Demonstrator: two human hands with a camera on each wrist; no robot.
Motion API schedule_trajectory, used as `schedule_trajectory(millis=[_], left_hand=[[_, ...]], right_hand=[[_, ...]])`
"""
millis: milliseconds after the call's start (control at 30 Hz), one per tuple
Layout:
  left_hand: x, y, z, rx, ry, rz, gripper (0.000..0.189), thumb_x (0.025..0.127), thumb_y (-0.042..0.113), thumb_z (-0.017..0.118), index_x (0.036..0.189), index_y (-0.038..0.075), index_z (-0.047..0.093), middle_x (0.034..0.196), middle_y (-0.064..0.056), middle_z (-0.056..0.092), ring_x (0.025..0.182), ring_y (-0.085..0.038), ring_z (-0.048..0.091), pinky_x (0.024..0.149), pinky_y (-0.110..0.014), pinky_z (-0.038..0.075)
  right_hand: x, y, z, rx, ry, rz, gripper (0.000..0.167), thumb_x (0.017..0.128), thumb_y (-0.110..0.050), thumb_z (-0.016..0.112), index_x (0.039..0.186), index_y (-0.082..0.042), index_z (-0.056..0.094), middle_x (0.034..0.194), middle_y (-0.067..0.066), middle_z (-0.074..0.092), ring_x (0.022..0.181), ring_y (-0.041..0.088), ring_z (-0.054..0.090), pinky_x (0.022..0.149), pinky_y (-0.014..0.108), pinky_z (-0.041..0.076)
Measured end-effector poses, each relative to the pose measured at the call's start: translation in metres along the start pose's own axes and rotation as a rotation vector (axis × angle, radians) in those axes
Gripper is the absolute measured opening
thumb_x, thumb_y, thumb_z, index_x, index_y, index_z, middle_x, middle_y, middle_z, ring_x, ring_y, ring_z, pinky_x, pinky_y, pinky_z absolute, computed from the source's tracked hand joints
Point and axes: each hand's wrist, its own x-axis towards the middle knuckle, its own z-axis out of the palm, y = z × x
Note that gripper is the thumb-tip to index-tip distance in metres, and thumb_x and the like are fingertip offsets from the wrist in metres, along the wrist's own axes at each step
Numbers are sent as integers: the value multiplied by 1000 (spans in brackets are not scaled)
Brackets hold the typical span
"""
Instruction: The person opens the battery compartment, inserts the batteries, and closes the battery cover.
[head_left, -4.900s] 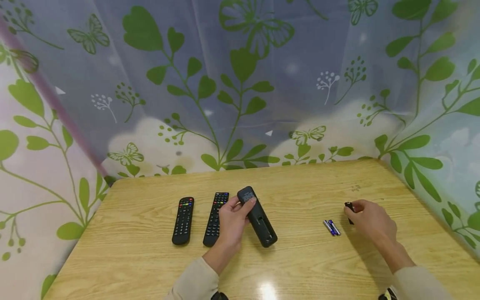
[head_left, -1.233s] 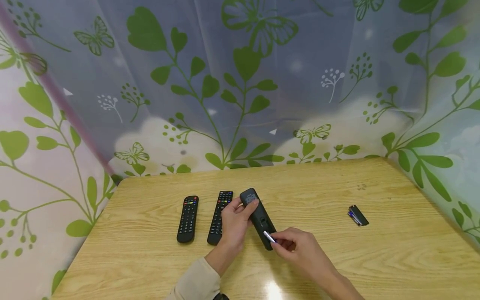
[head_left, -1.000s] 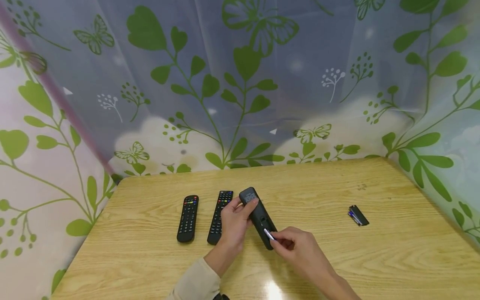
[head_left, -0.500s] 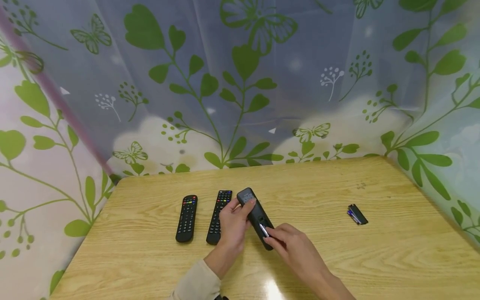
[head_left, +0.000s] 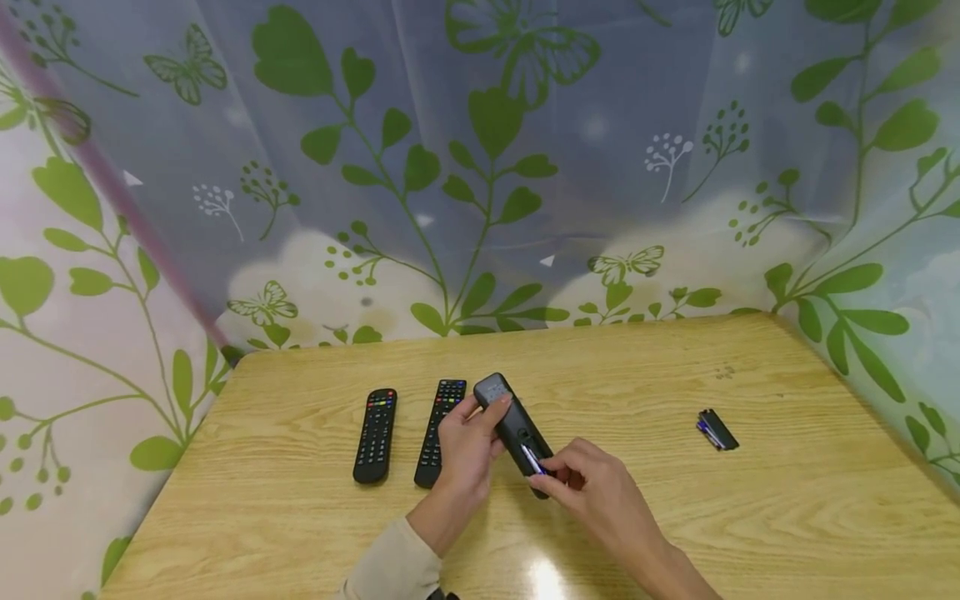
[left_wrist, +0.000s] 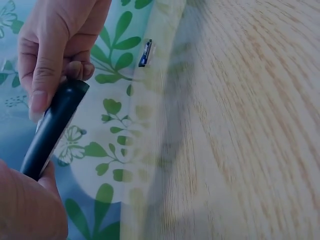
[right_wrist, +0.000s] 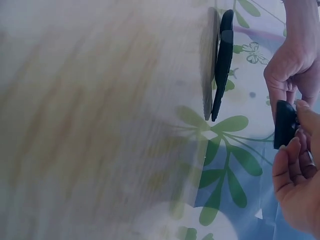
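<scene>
My left hand (head_left: 467, 442) grips a black remote control (head_left: 513, 421) by its upper part, back side up, thumb across the back. Its battery compartment is uncovered. A silver and blue battery (head_left: 532, 458) lies at the compartment, pinched near its lower end between the thumb and forefinger of my right hand (head_left: 592, 487). In the left wrist view the remote control (left_wrist: 52, 130) shows edge-on between both hands, and the battery is hidden there. The right wrist view shows the remote's end (right_wrist: 285, 125) close to the right fingertips.
Two more black remotes lie buttons up on the wooden table (head_left: 300, 517): one at the left (head_left: 375, 436), another (head_left: 438, 433) partly behind the left hand. At the right, a black battery cover (head_left: 722, 429) lies beside a blue battery (head_left: 706, 433). A leaf-patterned curtain (head_left: 480, 200) hangs behind.
The right hand set the battery cover down by the batteries at the right, then brought one battery to the remote. Over the last second that battery has settled lower into the compartment.
</scene>
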Motion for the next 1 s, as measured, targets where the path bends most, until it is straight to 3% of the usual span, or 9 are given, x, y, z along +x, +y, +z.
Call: schedule_trajectory(millis=[133,300,400,533,700,833,1000], left_hand=[[0,0,0,-32,6,-12,41,88,7,68,123,-8,53,105,-23,66,90,-25,68,77,-35,55],[1,1,-1,-49,16,-13,40,89,6,67,124,-8,53,108,-25,65,92,-25,67,79,-35,55],[1,1,-1,-65,30,-7,39,89,5,66,124,-8,54,106,-24,65,90,-24,68,77,-34,56],[1,1,-3,-62,34,-13,39,89,6,67,124,-7,55,102,-21,67,87,-21,68,72,-30,57],[0,1,-3,-62,14,-15,41,89,8,67,125,-7,54,103,-20,67,88,-22,68,75,-31,56],[-2,3,-1,-70,-4,-14,41,90,8,67,125,-7,53,102,-19,67,87,-21,67,74,-31,56],[-5,5,1,-66,-15,0,41,90,9,67,126,-6,54,101,-18,67,86,-20,68,73,-30,56]], right_hand=[[0,-3,0,-67,38,-5,11,74,-22,82,78,-22,72,74,-21,52,61,-2,50,52,17,46],[-2,-8,-2,-269,43,-154,16,73,-17,83,88,-13,78,77,-15,54,60,-3,45,49,14,40],[-2,-11,-5,-287,0,-146,20,76,-15,81,96,-12,78,80,-12,56,61,-2,42,49,15,39],[0,-13,-9,-89,-76,68,16,79,-16,78,95,-18,78,84,-12,53,67,3,48,56,19,45],[4,-11,-12,213,-85,320,9,77,-20,80,85,-20,75,102,2,55,90,15,56,73,24,54],[6,-10,-15,429,-111,465,28,78,-20,80,98,-7,65,111,11,58,91,23,64,73,33,57],[7,-4,-16,575,-183,552,53,81,-22,78,120,6,56,100,15,66,86,25,67,74,38,57]])
